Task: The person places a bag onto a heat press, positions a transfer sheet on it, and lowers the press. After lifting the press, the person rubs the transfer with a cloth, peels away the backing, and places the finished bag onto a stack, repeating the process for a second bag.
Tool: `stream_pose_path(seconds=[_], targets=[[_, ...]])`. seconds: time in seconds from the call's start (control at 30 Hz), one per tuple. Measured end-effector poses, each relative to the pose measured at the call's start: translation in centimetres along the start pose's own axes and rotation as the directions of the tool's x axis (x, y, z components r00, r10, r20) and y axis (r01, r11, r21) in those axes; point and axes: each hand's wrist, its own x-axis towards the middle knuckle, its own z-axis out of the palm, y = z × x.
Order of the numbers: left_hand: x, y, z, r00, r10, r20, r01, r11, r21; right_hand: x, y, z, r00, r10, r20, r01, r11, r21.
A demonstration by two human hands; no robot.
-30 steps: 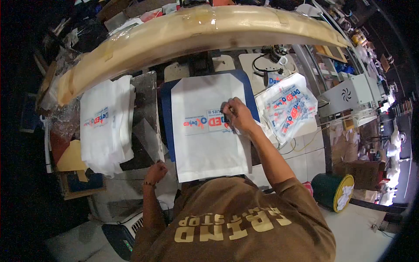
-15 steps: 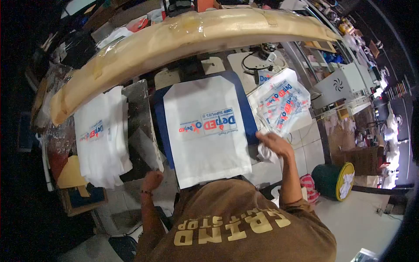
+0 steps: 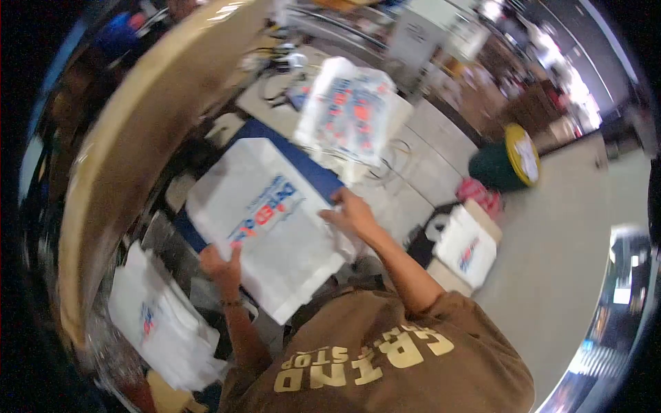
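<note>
A white printed bag (image 3: pixel 272 275) with blue and red lettering lies over a dark blue board (image 3: pixel 303 162) in front of me. My left hand (image 3: pixel 222 270) touches the bag's left edge, thumb and fingers apart. At the opposite edge, my right hand (image 3: pixel 350 215) has its thumb and forefinger by the bag and the board's rim. A crumpled white cloth (image 3: pixel 350 246) shows under that hand, partly hidden and blurred. Further left lies a stack of similar white bags (image 3: pixel 165 320). A pile of printed pieces (image 3: pixel 351 110) rests beyond the board.
A long padded tan roll (image 3: pixel 117 151) curves along the left. To the right stand a green bin (image 3: pixel 492 168) with a yellow rim and a low seat bearing another printed white bag (image 3: pixel 468 241). A pale machine box (image 3: pixel 416 38) is at the back.
My view has swung to the right, tilting the scene. My left hand has come up from below the board to the bag's left edge. My right hand stays near the right edge.
</note>
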Motion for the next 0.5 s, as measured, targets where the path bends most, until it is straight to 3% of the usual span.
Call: stream_pose_path(seconds=[0.03, 0.07, 0.1, 0.13, 0.2, 0.23, 0.3, 0.33, 0.4, 0.43, 0.47, 0.5], targets=[[-0.1, -3.1, 1.4, 1.000, 0.015, -0.026, -0.014, 0.999, 0.047, 0.3, 0.6, 0.4, 0.992, 0.081, 0.092, -0.098, 0.975, 0.200], [-0.1, -5.3, 3.1, 0.998, 0.047, -0.047, -0.043, 0.995, 0.085, 1.1, 2.3, 2.0, 0.991, 0.060, 0.116, -0.072, 0.993, 0.097], [0.5, -4.1, 1.7, 0.998, 0.006, 0.070, -0.007, 1.000, 0.014, 1.6, 3.4, 3.2, 0.987, -0.004, 0.159, -0.017, 0.991, 0.130], [1.6, -2.5, -0.7, 0.980, -0.023, 0.199, 0.030, 0.999, -0.033, 1.0, 3.1, 3.5, 0.989, -0.129, 0.068, 0.127, 0.992, 0.020], [1.1, -1.4, -0.7, 0.986, -0.100, 0.134, 0.132, 0.957, -0.259, -0.4, 3.7, 4.0, 0.946, -0.322, -0.016, 0.322, 0.942, 0.088], [1.2, 0.0, -0.7, 0.985, -0.100, 0.143, 0.146, 0.921, -0.362, -2.2, 2.4, 1.1, 0.961, -0.260, 0.091, 0.249, 0.961, 0.123], [-0.3, 3.5, -1.6, 0.985, -0.100, 0.142, 0.162, 0.826, -0.540, -6.3, 4.0, -2.3, 0.968, -0.251, 0.026, 0.242, 0.952, 0.186], [-0.5, 5.7, -2.1, 0.987, -0.071, 0.143, 0.138, 0.830, -0.540, -8.3, 5.1, -3.8, 0.963, -0.268, 0.003, 0.258, 0.931, 0.257], [-0.1, 11.0, -1.9, 0.963, 0.140, 0.231, 0.043, 0.764, -0.643, -11.4, 9.8, -5.7, 0.978, -0.179, -0.110, 0.207, 0.912, 0.354], [-0.2, 14.2, -1.2, 0.940, 0.238, 0.244, -0.020, 0.753, -0.658, -13.3, 12.1, -6.9, 0.981, -0.124, -0.152, 0.179, 0.881, 0.438], [-0.5, 17.6, 0.9, 0.961, 0.252, 0.110, -0.191, 0.899, -0.394, -15.7, 14.6, -8.1, 0.980, -0.017, -0.201, 0.101, 0.903, 0.418], [-0.7, 20.8, 2.4, 0.926, 0.311, 0.215, -0.161, 0.838, -0.521, -18.2, 16.7, -9.2, 0.965, 0.089, -0.248, 0.019, 0.915, 0.403]])
